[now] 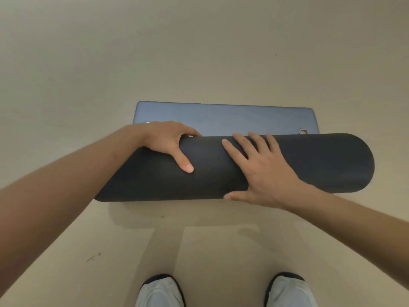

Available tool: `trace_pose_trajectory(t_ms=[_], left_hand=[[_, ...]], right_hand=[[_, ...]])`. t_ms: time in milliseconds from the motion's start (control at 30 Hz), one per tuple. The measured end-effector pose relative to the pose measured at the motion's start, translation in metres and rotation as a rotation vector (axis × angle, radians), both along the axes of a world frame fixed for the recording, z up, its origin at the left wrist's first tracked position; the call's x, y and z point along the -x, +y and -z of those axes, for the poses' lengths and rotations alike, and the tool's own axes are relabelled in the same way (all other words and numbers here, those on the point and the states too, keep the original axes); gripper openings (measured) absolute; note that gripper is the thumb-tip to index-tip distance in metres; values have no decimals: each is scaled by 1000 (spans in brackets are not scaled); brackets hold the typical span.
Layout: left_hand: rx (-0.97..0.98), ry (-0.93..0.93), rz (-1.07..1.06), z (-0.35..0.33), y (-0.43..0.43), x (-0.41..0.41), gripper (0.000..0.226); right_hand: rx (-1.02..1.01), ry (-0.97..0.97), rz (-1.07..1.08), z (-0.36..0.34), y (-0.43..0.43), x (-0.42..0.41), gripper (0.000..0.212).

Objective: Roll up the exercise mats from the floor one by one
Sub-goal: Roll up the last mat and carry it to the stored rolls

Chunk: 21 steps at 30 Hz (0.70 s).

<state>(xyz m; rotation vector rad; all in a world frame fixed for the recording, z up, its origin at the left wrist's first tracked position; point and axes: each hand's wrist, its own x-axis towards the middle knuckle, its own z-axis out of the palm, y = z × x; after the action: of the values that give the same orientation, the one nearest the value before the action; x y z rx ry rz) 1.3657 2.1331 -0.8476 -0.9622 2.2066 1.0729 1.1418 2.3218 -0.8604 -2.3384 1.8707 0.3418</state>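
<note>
A dark grey exercise mat [321,165] lies across the floor as a thick roll, wound nearly to its end. A short flat strip of the mat [223,117], blue-grey, still lies on the floor beyond the roll, with a metal eyelet [303,131] near its right corner. My left hand [168,142] grips the top of the roll near its left end, fingers curled over the far side and thumb on the near side. My right hand [263,167] lies flat on the middle of the roll with fingers spread.
The beige floor [199,52] stretches bare all around the mat. My two white shoes [160,291] [287,290] stand at the bottom edge, a little behind the roll. A small dark scuff [94,257] marks the floor at lower left.
</note>
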Motion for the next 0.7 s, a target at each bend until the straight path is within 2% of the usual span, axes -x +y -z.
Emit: trace_pose_trajectory(t_ms=[100, 233, 333, 433, 533, 633, 700], left_hand=[[253, 3, -74, -5, 4, -9, 108], [663, 191, -220, -2, 34, -35, 78], [859, 327, -132, 12, 67, -50, 80], [926, 186, -21, 32, 83, -56, 98], [933, 111, -20, 44, 72, -52, 103], [919, 114, 1, 44, 51, -49, 102], [874, 102, 18, 40, 36, -47, 103]], right_hand=[[-2, 22, 16, 5, -16, 6, 127], [-64, -68, -12, 0, -51, 21, 123], [-137, -145, -9, -2, -81, 31, 114], [-130, -162, 49, -3, -102, 38, 110], [57, -119, 123, -8, -105, 33, 104], [242, -151, 53, -2, -89, 11, 91], [274, -134, -18, 9, -75, -5, 91]])
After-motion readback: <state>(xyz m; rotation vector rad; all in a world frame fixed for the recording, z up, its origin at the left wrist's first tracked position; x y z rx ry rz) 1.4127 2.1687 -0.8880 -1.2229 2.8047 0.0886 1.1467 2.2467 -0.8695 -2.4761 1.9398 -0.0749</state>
